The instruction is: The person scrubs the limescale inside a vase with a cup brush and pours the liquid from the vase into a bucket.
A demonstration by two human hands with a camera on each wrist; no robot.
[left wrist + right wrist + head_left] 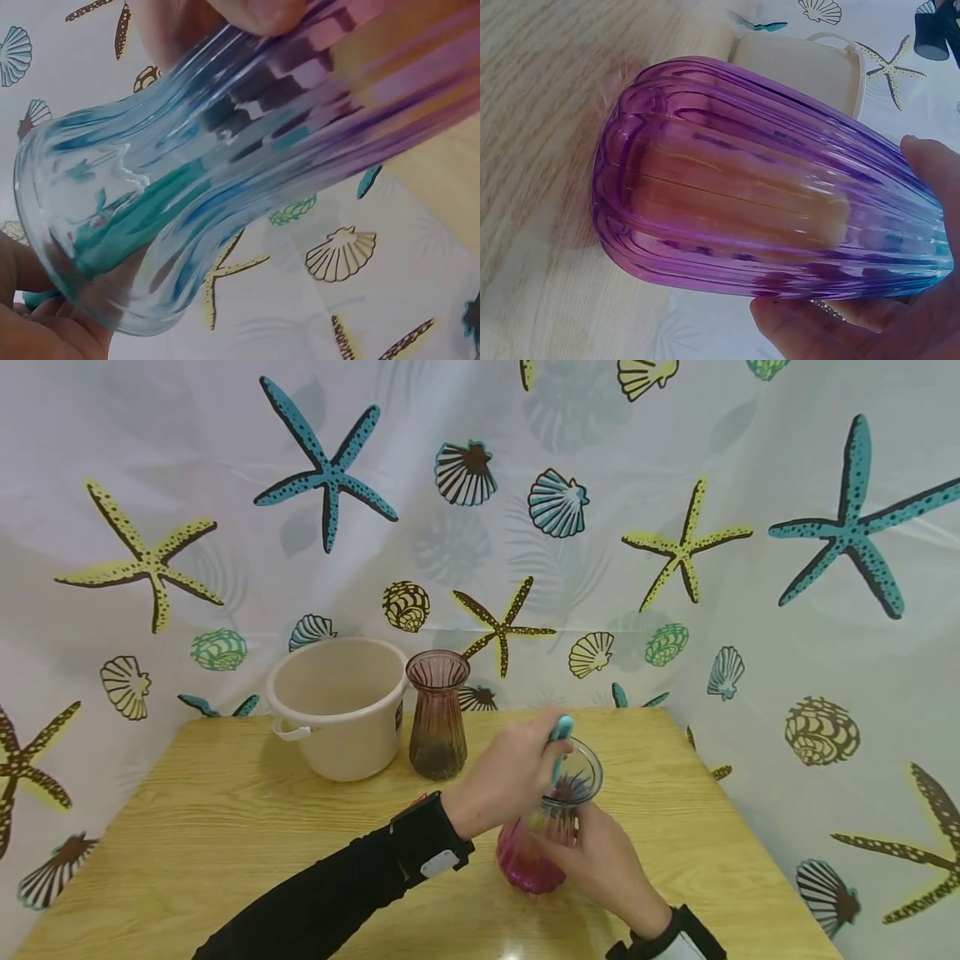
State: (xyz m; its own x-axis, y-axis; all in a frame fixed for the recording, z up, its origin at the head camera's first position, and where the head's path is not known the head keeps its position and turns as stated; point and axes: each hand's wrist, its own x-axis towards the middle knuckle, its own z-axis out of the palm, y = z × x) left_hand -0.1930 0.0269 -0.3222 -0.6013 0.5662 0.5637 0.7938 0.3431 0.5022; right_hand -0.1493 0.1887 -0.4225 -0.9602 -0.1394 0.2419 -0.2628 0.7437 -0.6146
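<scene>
My left hand [510, 772] grips the teal handle [562, 728] of a bottle brush that runs down through the mouth of a ribbed glass vase [528, 870]. The vase shades from clear blue at the neck to pink-purple at the base, and it leans with its mouth to the right. Around its side, my right hand [611, 860] holds it with thumb and fingers. In the right wrist view, the brush's yellow-orange, sponge-like head [735, 199] shows through the purple glass. Through the neck, the left wrist view shows the teal shaft [142, 217].
A cream bucket [352, 739] with a side handle stands at the back left of the wooden table [247, 827]. Right beside it is an upright brown-purple glass vase [438, 727]. A white sheet [480, 552] printed with starfish and shells hangs behind and along the right.
</scene>
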